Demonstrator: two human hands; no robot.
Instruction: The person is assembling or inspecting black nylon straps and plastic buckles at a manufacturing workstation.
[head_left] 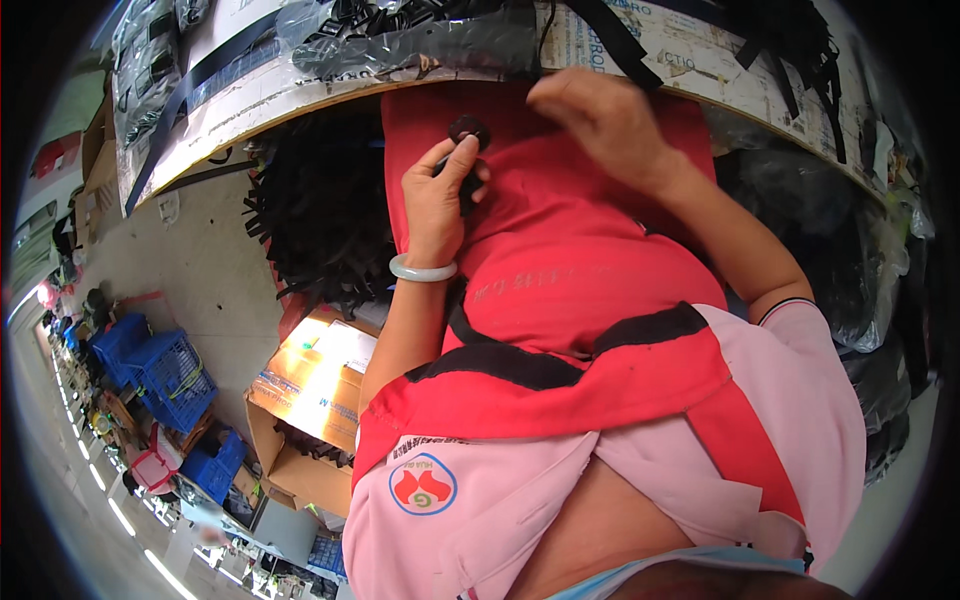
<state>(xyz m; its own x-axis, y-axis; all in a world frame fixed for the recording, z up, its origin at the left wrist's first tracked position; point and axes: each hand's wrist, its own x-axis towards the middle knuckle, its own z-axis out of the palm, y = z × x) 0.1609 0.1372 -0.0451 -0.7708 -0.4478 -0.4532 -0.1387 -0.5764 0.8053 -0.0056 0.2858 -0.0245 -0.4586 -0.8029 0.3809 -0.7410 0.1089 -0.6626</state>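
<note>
Held up over the red apron (pixel 570 240) in my lap, my left hand (pixel 437 198) has its thumb and fingers closed on a small dark round piece (pixel 466 128). More black material shows between the lower fingers; its kind is unclear. A pale bangle (pixel 422 269) rings that wrist. My right hand (pixel 606 122) is raised near the table's front edge, apart from the left. Its fingers are bent and smeared by motion, so I cannot make out anything in them. Beyond it, a black strap (pixel 615 42) lies across the table.
The worktable (pixel 690 70) carries clear plastic bags (pixel 420 55) of black parts and hanging black straps (pixel 835 100). Below it at the left is a heap of black strips (pixel 325 215). An open cardboard box (pixel 310 395) and blue crates (pixel 170 375) stand on the floor.
</note>
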